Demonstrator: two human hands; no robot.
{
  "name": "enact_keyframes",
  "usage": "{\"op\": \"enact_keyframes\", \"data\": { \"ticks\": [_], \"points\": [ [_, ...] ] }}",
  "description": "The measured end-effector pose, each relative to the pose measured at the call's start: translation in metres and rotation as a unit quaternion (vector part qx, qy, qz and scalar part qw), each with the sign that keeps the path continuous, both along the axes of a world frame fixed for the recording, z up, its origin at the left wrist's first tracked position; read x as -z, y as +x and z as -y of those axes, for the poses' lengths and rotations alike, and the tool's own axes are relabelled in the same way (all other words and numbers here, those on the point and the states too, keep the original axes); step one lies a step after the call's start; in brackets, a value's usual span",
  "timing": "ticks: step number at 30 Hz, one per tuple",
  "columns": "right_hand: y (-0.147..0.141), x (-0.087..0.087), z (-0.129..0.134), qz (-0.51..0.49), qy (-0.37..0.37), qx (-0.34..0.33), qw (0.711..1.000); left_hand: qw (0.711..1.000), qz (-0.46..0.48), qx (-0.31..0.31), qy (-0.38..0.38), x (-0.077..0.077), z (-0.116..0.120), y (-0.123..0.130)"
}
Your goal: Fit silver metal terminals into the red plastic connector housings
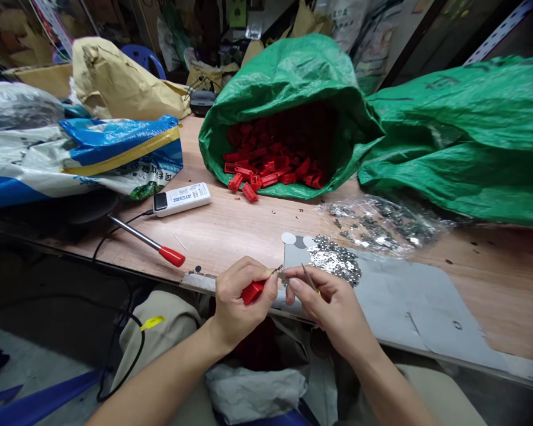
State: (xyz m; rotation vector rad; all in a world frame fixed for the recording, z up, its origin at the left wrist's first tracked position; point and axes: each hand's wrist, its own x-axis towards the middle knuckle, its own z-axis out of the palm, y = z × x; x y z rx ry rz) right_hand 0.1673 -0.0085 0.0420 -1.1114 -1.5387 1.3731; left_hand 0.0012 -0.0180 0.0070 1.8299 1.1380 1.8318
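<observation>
My left hand point(244, 296) is closed around a red plastic piece point(253, 291) at the table's front edge. My right hand point(322, 296) pinches a small metal part point(282, 276) between thumb and fingers, its tip meeting the left fingertips. A thin pointed tool point(310, 277) also rests in the right hand, pointing up. Just behind the right hand, a pile of small silvery metal parts point(335, 259) lies on a grey mat point(400, 296). Farther back, a green sack point(288, 65) lies open with many red plastic pieces point(270, 160) inside and at its mouth.
A clear bag of metal parts point(382, 228) lies right of the pile. Another green sack point(466, 136) fills the back right. At left are a red-handled lever point(171, 255), a white device point(182, 199) with a cable, and a blue-white bag point(115, 148).
</observation>
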Motion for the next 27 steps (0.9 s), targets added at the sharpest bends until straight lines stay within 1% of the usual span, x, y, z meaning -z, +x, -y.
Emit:
{"op": "enact_keyframes", "data": {
  "ticks": [1,3,4,6,9,12,15,20,22,24,25,27],
  "points": [
    [0.0,0.0,-0.001,-0.011,-0.037,-0.009,0.999,1.0,-0.001,-0.001,0.005,0.0,0.0,0.0],
    [-0.002,-0.001,-0.002,-0.03,-0.076,-0.018,0.996,1.0,-0.004,-0.002,0.011,-0.001,0.0,0.0],
    [-0.003,-0.001,-0.003,-0.037,-0.081,-0.018,0.996,1.0,-0.005,-0.002,0.012,-0.001,0.0,0.001],
    [-0.005,-0.001,-0.002,-0.035,-0.06,-0.012,0.998,1.0,-0.005,0.001,0.011,0.0,0.0,0.0],
    [-0.004,0.0,0.0,0.013,0.031,0.002,0.999,1.0,0.005,0.007,0.005,0.0,0.0,0.0],
    [-0.001,0.003,0.001,0.082,0.149,0.015,0.985,1.0,0.02,0.018,-0.014,0.0,0.0,0.0],
    [0.001,0.007,0.001,0.133,0.259,0.032,0.956,0.998,0.039,0.026,-0.045,-0.001,0.0,0.0],
    [0.007,0.013,-0.003,0.184,0.422,0.044,0.887,0.997,0.042,0.029,-0.06,0.0,0.0,0.0],
    [0.01,0.014,-0.004,0.198,0.46,0.058,0.863,0.997,0.039,0.026,-0.058,0.0,0.0,0.0],
    [0.012,0.013,-0.004,0.201,0.475,0.064,0.854,0.998,0.034,0.024,-0.055,0.0,0.0,0.0],
    [0.012,0.013,-0.004,0.197,0.473,0.064,0.857,0.998,0.03,0.022,-0.053,0.0,0.0,0.0],
    [0.011,0.011,-0.002,0.176,0.45,0.065,0.873,0.999,0.019,0.016,-0.043,0.0,-0.001,0.001]
  ]
}}
